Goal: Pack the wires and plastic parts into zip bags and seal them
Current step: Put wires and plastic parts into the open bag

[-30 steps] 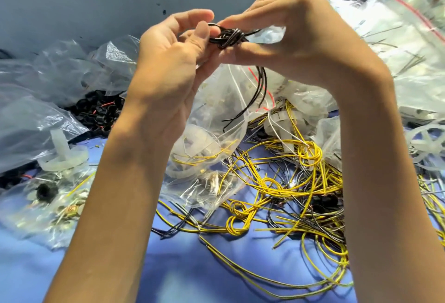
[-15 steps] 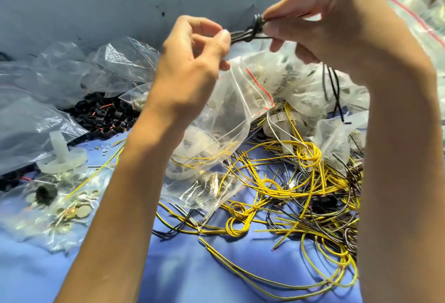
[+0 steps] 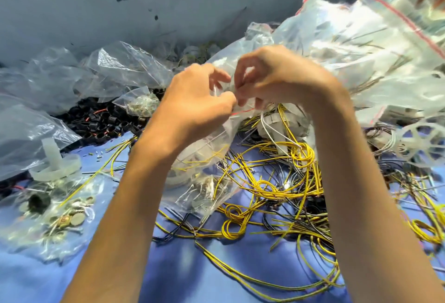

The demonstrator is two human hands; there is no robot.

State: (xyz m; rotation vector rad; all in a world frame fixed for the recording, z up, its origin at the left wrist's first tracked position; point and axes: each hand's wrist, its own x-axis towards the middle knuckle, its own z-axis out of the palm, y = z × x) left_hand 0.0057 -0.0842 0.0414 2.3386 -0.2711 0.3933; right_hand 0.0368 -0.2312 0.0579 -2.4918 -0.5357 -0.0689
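Observation:
My left hand (image 3: 197, 100) and my right hand (image 3: 277, 78) meet at the mouth of a clear zip bag (image 3: 207, 158) with a red seal line. Both pinch the bag's top edge, fingers curled on the plastic. The bag hangs down between my forearms and holds a few yellow wires and white plastic parts. The black wire bundle is not visible. A tangle of yellow and black wires (image 3: 277, 182) lies on the blue cloth below my hands. The frame is blurred around the fingers.
Large filled zip bags (image 3: 361, 50) pile up at the right. Black plastic rings (image 3: 101, 119) lie at the left behind empty clear bags (image 3: 125, 66). A white plastic spool (image 3: 55, 163) and a bag of small metal parts (image 3: 60, 216) sit at the left front. A grey wall stands behind.
Both hands have come down from holding the knotted black wire bundle up high. They now pinch the clear bag's mouth, and the bundle is out of sight.

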